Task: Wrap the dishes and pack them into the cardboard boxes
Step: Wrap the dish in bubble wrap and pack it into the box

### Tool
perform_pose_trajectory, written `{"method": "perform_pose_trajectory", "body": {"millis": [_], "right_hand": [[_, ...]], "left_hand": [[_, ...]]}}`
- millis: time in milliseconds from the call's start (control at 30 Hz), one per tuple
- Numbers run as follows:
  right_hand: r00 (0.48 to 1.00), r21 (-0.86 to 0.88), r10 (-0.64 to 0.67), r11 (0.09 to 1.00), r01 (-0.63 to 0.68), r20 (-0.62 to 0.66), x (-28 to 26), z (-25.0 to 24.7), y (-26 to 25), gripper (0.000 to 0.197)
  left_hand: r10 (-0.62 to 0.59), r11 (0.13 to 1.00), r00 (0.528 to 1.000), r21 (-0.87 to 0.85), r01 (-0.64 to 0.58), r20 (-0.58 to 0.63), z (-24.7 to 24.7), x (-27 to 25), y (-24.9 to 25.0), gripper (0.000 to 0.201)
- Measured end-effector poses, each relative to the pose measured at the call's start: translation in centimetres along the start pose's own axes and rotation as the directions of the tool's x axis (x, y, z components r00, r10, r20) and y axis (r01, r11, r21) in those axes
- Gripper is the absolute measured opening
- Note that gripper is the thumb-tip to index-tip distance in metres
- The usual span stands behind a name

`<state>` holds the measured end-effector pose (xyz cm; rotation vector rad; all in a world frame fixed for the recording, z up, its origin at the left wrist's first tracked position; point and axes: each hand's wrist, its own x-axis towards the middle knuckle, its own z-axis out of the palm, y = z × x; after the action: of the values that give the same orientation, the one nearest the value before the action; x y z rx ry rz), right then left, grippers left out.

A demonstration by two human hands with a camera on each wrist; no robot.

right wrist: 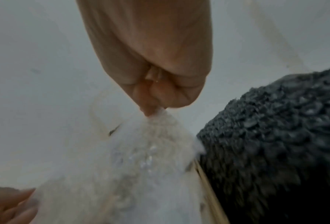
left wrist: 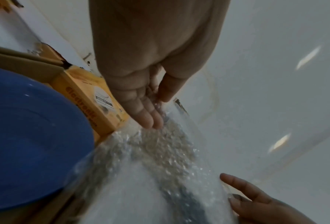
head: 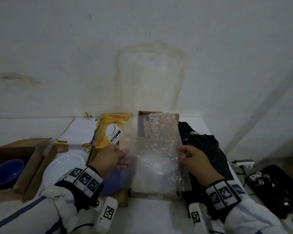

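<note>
**Between two pinches: bubble wrap held up over the box**

Between the two grips, stretched taut: a clear sheet of bubble wrap (head: 156, 149), raised upright and spread flat, probably to find its edges and size it before a dish goes in. Left hand (head: 108, 159) at the sheet's left edge, thumb in front, fingers (left wrist: 150, 116) nearly straight behind, pinching the film. Right hand (head: 195, 160) at the opposite edge, curled tight, thumb and forefinger nipping the film in a narrow pinch. Both wrists level, knuckles outward, forearms angled in toward each other, so the sheet hangs like a curtain between them.

Just below and behind the held sheet: a brown cardboard box (head: 157, 194), seen blurred through the bubbles, likely the packing target. Below the left grip, close under the wrist: a blue plate (left wrist: 32, 136), not yet wrapped, its edge just reaching the sheet's lower left corner. Left of that, a white plate (head: 64, 168), overlapped by the blue one. Further left, well apart from either grip: a second cardboard box (head: 30, 168) holding a blue bowl (head: 7, 171), unwrapped as far as can be told.

Beyond the left grip, against the wall: a yellow kitchen-scale carton (head: 112, 130). Right of the right grip: a heap of black bubble wrap (right wrist: 275, 144), touching the box's side.
</note>
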<state>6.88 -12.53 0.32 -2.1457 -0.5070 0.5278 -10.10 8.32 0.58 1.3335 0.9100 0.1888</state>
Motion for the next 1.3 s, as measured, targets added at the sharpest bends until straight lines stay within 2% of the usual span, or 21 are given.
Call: {"method": "perform_pose_trajectory", "body": {"millis": [100, 200, 267, 333, 367, 433, 500, 600, 633, 700, 767, 800, 867, 900, 933, 1033, 1100, 1200, 1300], "right_hand": [[0.999, 0.294, -0.05, 0.955, 0.041, 0.022, -0.4, -1.9, -2.2, 0.038], [0.993, 0.37, -0.102, 0.922, 0.117, -0.059, -0.2, -2.8, -3.3, 0.031], [0.985, 0.255, -0.125, 0.955, 0.152, -0.119, 0.1, -2.7, -2.8, 0.028], [0.984, -0.004, -0.14, 0.99, 0.14, -0.108, 0.2, -2.1, -1.6, 0.024], [0.988, -0.168, -0.143, 0.977, 0.132, -0.055, 0.2, -1.6, -0.8, 0.018], [0.988, -0.416, -0.115, 0.897, 0.146, 0.099, -0.2, -0.6, 0.9, 0.01], [0.975, -0.54, -0.064, 0.824, 0.172, 0.213, -0.7, 0.3, 2.1, 0.017], [0.945, -0.65, 0.005, 0.727, 0.22, 0.326, -1.3, 1.0, 2.6, 0.024], [0.933, -0.679, 0.033, 0.695, 0.235, 0.357, -1.4, 1.2, 2.4, 0.026], [0.926, -0.711, 0.074, 0.664, 0.232, 0.371, -1.1, 1.4, 2.0, 0.024], [0.95, -0.718, 0.067, 0.672, 0.184, 0.306, -0.5, 1.7, 1.4, 0.022], [0.964, -0.71, 0.033, 0.683, 0.17, 0.263, -0.1, 2.0, 1.1, 0.02], [0.977, -0.661, -0.03, 0.731, 0.167, 0.213, 0.4, 2.8, 0.5, 0.014], [0.975, -0.632, -0.03, 0.757, 0.165, 0.219, 0.4, 3.4, 0.1, 0.024], [0.971, -0.618, -0.008, 0.77, 0.158, 0.238, 0.4, 4.1, 0.0, 0.036], [0.955, -0.659, 0.097, 0.743, 0.118, 0.28, 0.4, 6.1, 0.2, 0.066], [0.953, -0.692, 0.134, 0.715, 0.096, 0.27, 0.7, 7.3, 0.8, 0.078], [0.95, -0.757, 0.181, 0.648, 0.08, 0.256, 1.2, 7.9, 0.7, 0.082], [0.93, -0.735, 0.276, 0.679, -0.011, 0.241, 2.1, 7.9, -0.1, 0.083]], "left_hand": [[0.111, 0.983, 0.994, -0.148, -0.111, -0.012, 0.4, 0.4, 1.2, 0.008], [0.209, 0.944, 0.974, -0.244, -0.223, -0.083, 1.1, 1.0, 2.2, 0.012], [0.227, 0.946, 0.96, -0.198, -0.257, -0.162, 1.6, 1.5, 1.9, 0.026], [0.208, 0.964, 0.96, -0.126, -0.233, -0.186, 2.0, 1.7, 0.7, 0.041], [0.182, 0.975, 0.968, -0.094, -0.201, -0.175, 2.1, 1.8, -0.2, 0.049], [0.109, 0.994, 0.984, 0.029, -0.106, -0.139, 1.9, 1.7, -2.5, 0.066], [0.069, 0.977, 0.994, 0.205, -0.05, -0.087, 1.8, 1.7, -4.7, 0.076], [0.073, 0.95, 0.997, 0.304, -0.077, 0.023, 1.6, 1.6, -6.6, 0.061], [0.096, 0.923, 0.993, 0.368, -0.113, 0.064, 1.5, 1.5, -6.6, 0.05], [0.141, 0.774, 0.982, 0.604, -0.19, 0.128, 1.7, 1.0, -5.9, 0.036], [0.243, 0.552, 0.961, 0.795, -0.25, 0.134, 1.8, 0.8, -5.2, 0.039], [0.286, 0.502, 0.949, 0.823, -0.265, 0.132, 2.0, 0.8, -4.9, 0.039], [0.348, 0.52, 0.931, 0.805, -0.287, 0.107, 2.5, 0.9, -4.5, 0.038], [0.358, 0.526, 0.927, 0.797, -0.298, 0.11, 2.8, 0.9, -4.3, 0.042], [0.323, 0.498, 0.937, 0.818, -0.29, 0.135, 3.3, 1.1, -4.3, 0.047], [0.169, 0.259, 0.952, 0.921, -0.292, 0.254, 4.8, 1.5, -4.8, 0.073], [0.109, 0.147, 0.953, 0.944, -0.296, 0.282, 5.7, 1.8, -5.2, 0.079], [0.077, 0.078, 0.952, 0.95, -0.302, 0.296, 6.5, 2.3, -5.5, 0.082], [0.055, 0.012, 0.952, 0.953, -0.303, 0.301, 6.8, 2.8, -5.5, 0.096]]}}
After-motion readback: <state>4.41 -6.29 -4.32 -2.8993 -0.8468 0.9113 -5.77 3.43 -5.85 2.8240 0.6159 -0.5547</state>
